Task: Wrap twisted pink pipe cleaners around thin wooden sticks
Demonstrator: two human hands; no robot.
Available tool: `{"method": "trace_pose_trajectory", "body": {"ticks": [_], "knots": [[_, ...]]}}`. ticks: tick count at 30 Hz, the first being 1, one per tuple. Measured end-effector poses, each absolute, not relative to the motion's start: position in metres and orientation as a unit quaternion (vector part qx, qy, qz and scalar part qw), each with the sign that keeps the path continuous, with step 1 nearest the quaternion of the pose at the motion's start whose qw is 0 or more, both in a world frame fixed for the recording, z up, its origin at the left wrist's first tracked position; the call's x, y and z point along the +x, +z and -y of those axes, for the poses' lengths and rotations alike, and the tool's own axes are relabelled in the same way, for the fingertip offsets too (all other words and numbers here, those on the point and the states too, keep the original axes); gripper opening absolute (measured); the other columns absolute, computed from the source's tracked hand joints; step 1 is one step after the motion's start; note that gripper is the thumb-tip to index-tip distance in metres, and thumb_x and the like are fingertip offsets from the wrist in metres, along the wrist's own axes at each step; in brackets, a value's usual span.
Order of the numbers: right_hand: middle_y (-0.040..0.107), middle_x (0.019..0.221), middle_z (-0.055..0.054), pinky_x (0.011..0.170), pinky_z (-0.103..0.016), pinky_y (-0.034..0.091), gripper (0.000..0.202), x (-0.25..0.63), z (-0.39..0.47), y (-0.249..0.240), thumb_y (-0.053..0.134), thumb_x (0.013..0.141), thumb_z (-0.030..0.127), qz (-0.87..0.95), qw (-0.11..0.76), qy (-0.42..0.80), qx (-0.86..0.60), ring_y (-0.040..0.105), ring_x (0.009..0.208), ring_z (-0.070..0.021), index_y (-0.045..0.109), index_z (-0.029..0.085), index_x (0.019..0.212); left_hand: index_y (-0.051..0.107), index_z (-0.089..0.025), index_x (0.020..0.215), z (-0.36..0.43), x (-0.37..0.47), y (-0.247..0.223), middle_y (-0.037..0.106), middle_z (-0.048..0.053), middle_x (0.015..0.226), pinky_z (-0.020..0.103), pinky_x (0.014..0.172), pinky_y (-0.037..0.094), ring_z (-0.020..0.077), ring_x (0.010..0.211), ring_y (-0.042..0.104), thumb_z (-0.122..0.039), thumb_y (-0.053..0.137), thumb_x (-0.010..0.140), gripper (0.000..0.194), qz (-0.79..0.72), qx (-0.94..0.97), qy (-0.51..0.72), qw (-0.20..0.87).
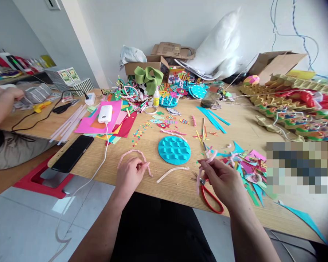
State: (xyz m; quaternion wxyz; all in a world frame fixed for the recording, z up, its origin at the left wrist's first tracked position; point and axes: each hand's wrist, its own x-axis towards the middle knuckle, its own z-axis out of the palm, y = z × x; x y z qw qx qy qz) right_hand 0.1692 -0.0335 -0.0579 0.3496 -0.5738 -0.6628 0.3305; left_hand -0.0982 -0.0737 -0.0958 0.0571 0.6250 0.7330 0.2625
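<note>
My left hand (131, 171) pinches a long, curved pink twisted strip (130, 151) near the table's front edge. Between the closed fingertips of my right hand (221, 174) is a shorter pale pink twisted strip (199, 185), its ends showing above and below the fingers. Between the hands lies a blue oval piece (174, 150) with rows of raised folds. A loose cream strip (172, 172) rests just in front of it, and pink and white strips (175, 133) lie behind. Red-handled scissors (211, 200) sit below my right hand, partly covered by it.
Paper scraps (253, 163) spread to the right, near stacked egg cartons (289, 112). Paper fish (171, 122), a glue bottle (156, 97) and a glass jar (210, 98) stand or lie behind. A phone (72, 153) and a cabled white power bank (105, 114) are left. Another person's arm (0, 102) is far left.
</note>
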Motion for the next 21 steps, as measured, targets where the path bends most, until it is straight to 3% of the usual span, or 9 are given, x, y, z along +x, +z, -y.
{"method": "trace_pose_trajectory", "body": {"ticks": [5,8,10,14,18,21], "knots": [[0.059,0.062,0.000,0.051,-0.024,0.036,0.029,0.166,0.025,-0.058,0.044,0.089,0.038,0.763,0.231,0.223,-0.561,0.052,0.055,-0.0140,0.062,0.019,0.077,0.056,-0.019,0.068,0.071,-0.081,-0.096,0.066,0.003,0.073,0.027,0.060,0.035,0.0168,0.067,0.059,-0.044,0.055,0.081,0.027,-0.739,0.635,0.209,0.082],[0.059,0.065,-0.002,0.053,-0.026,0.035,0.029,0.169,0.015,-0.064,0.043,0.090,0.033,0.796,0.164,0.126,-0.569,0.054,0.057,-0.0161,0.061,0.019,0.073,0.055,-0.020,0.069,0.069,-0.079,-0.096,0.066,0.002,0.070,0.027,0.057,0.033,0.0179,0.066,0.060,-0.031,0.056,0.080,0.016,-0.757,0.623,0.178,0.083],[0.061,0.076,-0.006,0.056,-0.028,0.038,0.024,0.170,0.012,-0.068,0.046,0.089,0.033,0.800,0.146,0.059,-0.579,0.057,0.065,-0.0191,0.063,0.018,0.082,0.055,-0.020,0.067,0.068,-0.081,-0.098,0.064,0.002,0.067,0.026,0.056,0.032,0.0165,0.063,0.058,-0.024,0.054,0.079,0.013,-0.763,0.612,0.189,0.091],[0.059,0.091,-0.008,0.068,-0.031,0.044,0.020,0.157,0.019,-0.070,0.051,0.088,0.025,0.849,0.182,0.049,-0.494,0.058,0.083,-0.0219,0.062,0.020,0.103,0.055,-0.019,0.067,0.070,-0.092,-0.096,0.057,-0.001,0.056,0.024,0.055,0.037,0.0122,0.052,0.054,-0.031,0.055,0.080,0.018,-0.733,0.550,0.350,0.195],[0.057,0.092,-0.007,0.073,-0.033,0.044,0.024,0.130,0.031,-0.069,0.049,0.087,0.009,0.927,0.150,0.081,-0.335,0.053,0.086,-0.0213,0.062,0.022,0.102,0.056,-0.016,0.073,0.077,-0.104,-0.085,0.051,-0.004,0.052,0.020,0.047,0.036,0.0086,0.046,0.048,-0.038,0.062,0.076,0.022,-0.640,0.426,0.543,0.338],[0.056,0.095,-0.008,0.075,-0.034,0.043,0.024,0.116,0.034,-0.074,0.046,0.086,0.005,0.946,0.129,0.053,-0.292,0.051,0.087,-0.0216,0.063,0.020,0.095,0.057,-0.016,0.074,0.082,-0.109,-0.075,0.049,-0.005,0.053,0.016,0.041,0.030,0.0052,0.044,0.043,-0.035,0.067,0.073,0.022,-0.595,0.346,0.622,0.373]]}}
